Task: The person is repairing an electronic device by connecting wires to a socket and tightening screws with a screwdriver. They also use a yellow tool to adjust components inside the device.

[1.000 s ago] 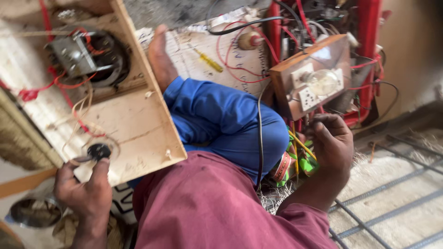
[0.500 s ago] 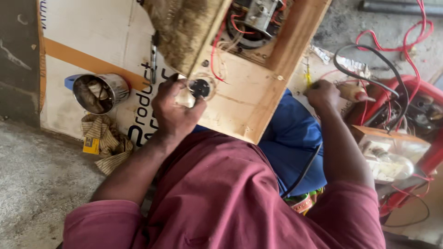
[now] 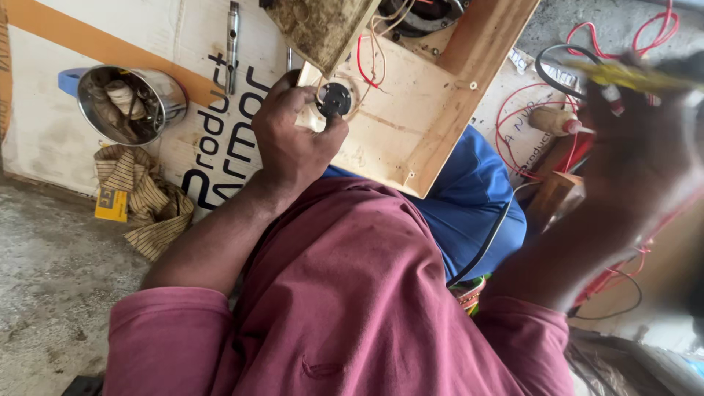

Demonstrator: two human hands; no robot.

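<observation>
At nine o'clock in the view, a steel cup [image 3: 125, 103] with a blue handle lies tipped on its side on the printed cardboard sheet [image 3: 66, 88]. Its mouth faces the camera and it holds crumpled cloth or paper; what exactly cannot be told. Just below it, toward eight o'clock, a striped rag [image 3: 147, 198] lies bunched beside a small yellow packet [image 3: 111, 204]. At twelve o'clock from the cup, a slim metal tool [image 3: 232, 37] lies on the cardboard.

The left hand [image 3: 293, 143] sits at about eleven o'clock from the picture's centre, its fingers curled narrow around a small round black knob [image 3: 335, 99] set in a pale ring on the wooden panel [image 3: 411, 125]. Thumb and fingertips touch the knob's rim. The panel is light plywood with a raised frame along its edge, tilted across the person's blue-clad knee [image 3: 469, 205]. Red wires [image 3: 364, 62] run over its face, up toward dark parts at the twelve o'clock edge.

At two o'clock, the right hand [image 3: 638, 139] is blurred. It grips a yellow-handled tool [image 3: 623, 75] whose handle shows above the fingers. Red and black wires [image 3: 557, 73] loop just left of it, near a tan bulb-shaped piece [image 3: 550, 119].
</observation>
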